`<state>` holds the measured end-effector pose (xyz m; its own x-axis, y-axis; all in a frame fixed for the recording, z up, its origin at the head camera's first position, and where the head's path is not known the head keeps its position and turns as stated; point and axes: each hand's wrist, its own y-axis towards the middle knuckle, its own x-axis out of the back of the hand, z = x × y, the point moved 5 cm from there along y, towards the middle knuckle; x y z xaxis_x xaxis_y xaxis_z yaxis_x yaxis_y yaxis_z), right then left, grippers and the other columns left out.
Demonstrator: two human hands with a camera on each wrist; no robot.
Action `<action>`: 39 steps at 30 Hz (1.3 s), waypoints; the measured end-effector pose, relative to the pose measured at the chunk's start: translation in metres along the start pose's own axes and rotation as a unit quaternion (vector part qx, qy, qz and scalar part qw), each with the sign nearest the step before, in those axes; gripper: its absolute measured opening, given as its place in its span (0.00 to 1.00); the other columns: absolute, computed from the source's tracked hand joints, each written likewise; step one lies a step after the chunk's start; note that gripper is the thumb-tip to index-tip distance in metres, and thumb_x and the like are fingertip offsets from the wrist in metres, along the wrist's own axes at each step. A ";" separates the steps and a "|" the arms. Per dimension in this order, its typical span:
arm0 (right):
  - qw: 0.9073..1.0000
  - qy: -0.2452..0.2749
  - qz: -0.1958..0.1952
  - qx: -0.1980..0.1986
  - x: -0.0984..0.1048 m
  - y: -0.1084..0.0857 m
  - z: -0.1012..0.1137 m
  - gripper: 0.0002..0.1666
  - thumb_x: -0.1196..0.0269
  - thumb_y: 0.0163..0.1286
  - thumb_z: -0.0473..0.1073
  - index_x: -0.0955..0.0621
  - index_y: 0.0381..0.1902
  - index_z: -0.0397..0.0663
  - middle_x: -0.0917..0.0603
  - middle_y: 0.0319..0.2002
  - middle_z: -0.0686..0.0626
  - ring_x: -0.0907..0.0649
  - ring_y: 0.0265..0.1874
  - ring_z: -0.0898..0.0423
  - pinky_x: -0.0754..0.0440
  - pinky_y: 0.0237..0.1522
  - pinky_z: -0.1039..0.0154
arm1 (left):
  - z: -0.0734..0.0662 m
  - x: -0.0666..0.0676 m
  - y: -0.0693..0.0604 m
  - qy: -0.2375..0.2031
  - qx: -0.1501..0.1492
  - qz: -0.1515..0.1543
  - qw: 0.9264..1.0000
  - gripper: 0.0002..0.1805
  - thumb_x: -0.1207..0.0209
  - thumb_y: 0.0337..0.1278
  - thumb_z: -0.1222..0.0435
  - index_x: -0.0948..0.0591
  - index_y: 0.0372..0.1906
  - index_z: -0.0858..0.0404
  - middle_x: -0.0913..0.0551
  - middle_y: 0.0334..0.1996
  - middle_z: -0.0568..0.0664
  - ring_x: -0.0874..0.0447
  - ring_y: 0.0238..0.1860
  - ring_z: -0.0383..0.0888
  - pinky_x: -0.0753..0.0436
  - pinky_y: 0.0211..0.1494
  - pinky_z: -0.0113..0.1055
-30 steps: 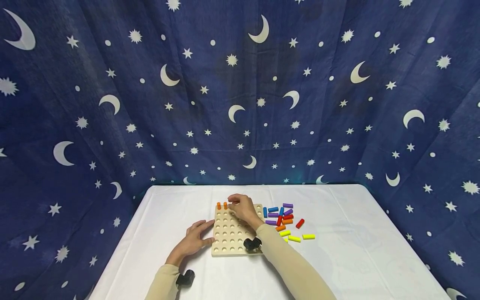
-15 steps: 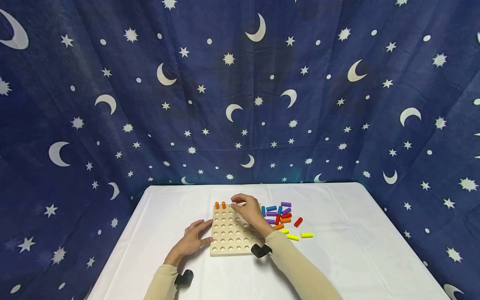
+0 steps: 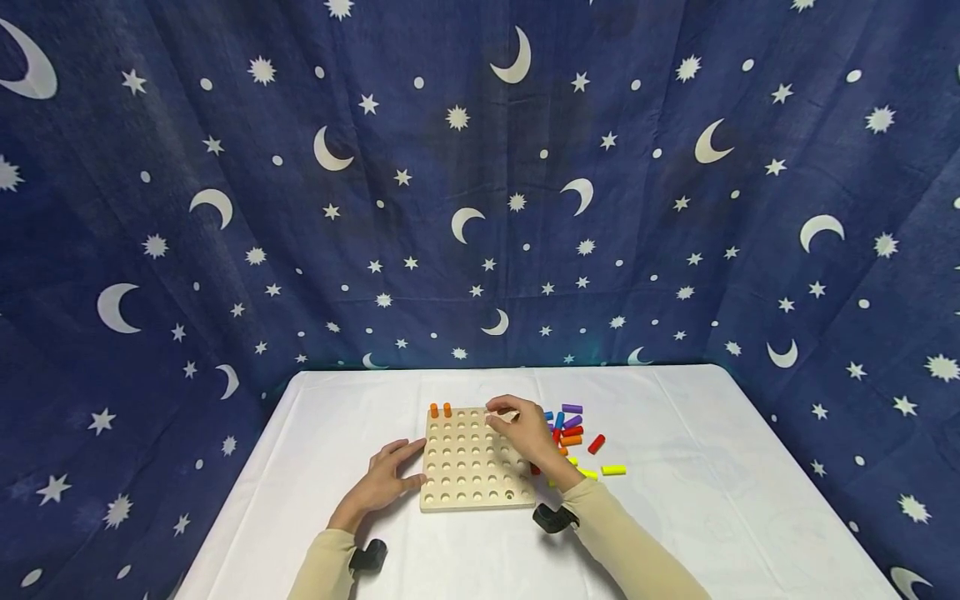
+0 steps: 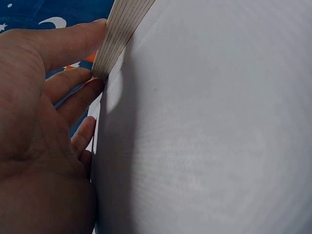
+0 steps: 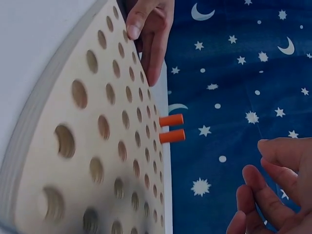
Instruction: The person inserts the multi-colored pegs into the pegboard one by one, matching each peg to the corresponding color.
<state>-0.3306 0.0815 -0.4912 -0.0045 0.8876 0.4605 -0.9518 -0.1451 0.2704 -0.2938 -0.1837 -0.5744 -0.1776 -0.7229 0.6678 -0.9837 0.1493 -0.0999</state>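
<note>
A pale wooden pegboard (image 3: 468, 472) with rows of round holes lies on the white table. Two orange pegs (image 3: 447, 410) stand upright in its far left corner; the right wrist view shows the same orange pegs (image 5: 171, 136) sticking out of the board. My left hand (image 3: 384, 482) rests along the board's left edge, thumb and fingers touching its side, also seen by the left wrist camera. Above the far right part of the board hovers my right hand (image 3: 527, 429). Its fingers are loosely bent, and the right wrist view shows nothing between thumb and fingertips.
Loose pegs lie right of the board: a purple peg (image 3: 572, 408), a red peg (image 3: 596, 444), an orange peg (image 3: 572, 441), a yellow peg (image 3: 613, 470) and several others, some behind my right hand. A blue star-patterned curtain (image 3: 480, 183) hangs behind the table.
My right hand has moved right, away from the two standing orange pegs, uncovering more holes in the far row. My left hand stays at the board's left edge.
</note>
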 end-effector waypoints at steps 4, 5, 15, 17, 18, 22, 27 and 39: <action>1.000 -0.015 -0.008 -0.004 0.011 -0.005 -0.008 0.10 0.30 0.62 0.39 0.14 0.42 0.48 0.12 0.38 0.51 0.18 0.41 0.52 0.25 0.36 0.70 | 0.000 -0.001 0.001 -0.001 0.000 0.000 1.000 0.36 0.30 0.51 0.54 0.26 0.68 0.49 0.38 0.72 0.62 0.48 0.73 0.68 0.46 0.69 0.72; 1.000 -0.017 -0.010 -0.004 0.014 -0.007 -0.010 0.10 0.30 0.62 0.39 0.14 0.42 0.48 0.13 0.38 0.50 0.18 0.42 0.51 0.25 0.36 0.69 | 0.000 -0.001 0.001 0.000 0.000 -0.001 1.000 0.36 0.30 0.51 0.54 0.26 0.68 0.49 0.38 0.72 0.62 0.48 0.73 0.68 0.46 0.69 0.73; 0.998 -0.024 -0.025 -0.044 0.045 -0.018 -0.035 0.12 0.29 0.61 0.40 0.14 0.43 0.51 0.13 0.41 0.46 0.17 0.42 0.45 0.24 0.29 0.70 | 0.002 -0.001 0.002 0.003 0.000 0.002 1.000 0.36 0.30 0.51 0.53 0.27 0.68 0.49 0.38 0.73 0.62 0.49 0.73 0.68 0.46 0.69 0.73; 0.998 -0.031 -0.028 -0.050 0.051 -0.020 -0.039 0.13 0.29 0.60 0.40 0.14 0.44 0.51 0.13 0.41 0.47 0.17 0.42 0.46 0.25 0.31 0.70 | 0.002 -0.001 0.002 0.003 -0.001 0.002 1.000 0.37 0.30 0.51 0.53 0.27 0.68 0.49 0.38 0.73 0.62 0.49 0.73 0.68 0.46 0.69 0.73; 0.997 -0.037 -0.030 -0.054 0.054 -0.020 -0.041 0.13 0.29 0.61 0.40 0.14 0.44 0.51 0.13 0.41 0.47 0.18 0.44 0.47 0.26 0.33 0.71 | 0.002 -0.001 0.002 0.004 -0.001 0.003 1.000 0.37 0.31 0.51 0.53 0.27 0.69 0.49 0.38 0.73 0.62 0.49 0.73 0.68 0.46 0.69 0.73; 0.995 -0.050 -0.031 -0.076 0.065 -0.024 -0.051 0.14 0.30 0.62 0.42 0.14 0.46 0.51 0.13 0.42 0.49 0.18 0.45 0.48 0.24 0.41 0.68 | 0.002 -0.001 0.001 0.005 -0.004 0.003 1.000 0.37 0.31 0.51 0.53 0.27 0.69 0.49 0.38 0.73 0.62 0.49 0.73 0.68 0.46 0.69 0.73; 0.993 -0.056 -0.037 -0.101 0.078 -0.027 -0.063 0.15 0.31 0.63 0.41 0.15 0.48 0.50 0.13 0.44 0.49 0.19 0.44 0.51 0.18 0.49 0.60 | 0.001 -0.001 0.001 0.006 0.001 0.004 1.000 0.37 0.31 0.51 0.53 0.27 0.69 0.49 0.38 0.73 0.62 0.49 0.73 0.68 0.46 0.69 0.73; 0.985 -0.102 -0.054 -0.128 0.099 -0.037 -0.097 0.16 0.32 0.63 0.40 0.14 0.50 0.48 0.13 0.47 0.44 0.19 0.48 0.47 0.21 0.52 0.48 | 0.000 0.000 0.000 0.009 0.003 0.004 1.000 0.37 0.31 0.51 0.53 0.27 0.69 0.49 0.39 0.73 0.62 0.49 0.73 0.68 0.47 0.69 0.73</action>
<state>-0.3258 0.2170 -0.5372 0.1382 0.7816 0.6082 -0.9896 0.0840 0.1169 -0.2943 -0.1836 -0.5744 -0.1859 -0.7099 0.6793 -0.9822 0.1522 -0.1097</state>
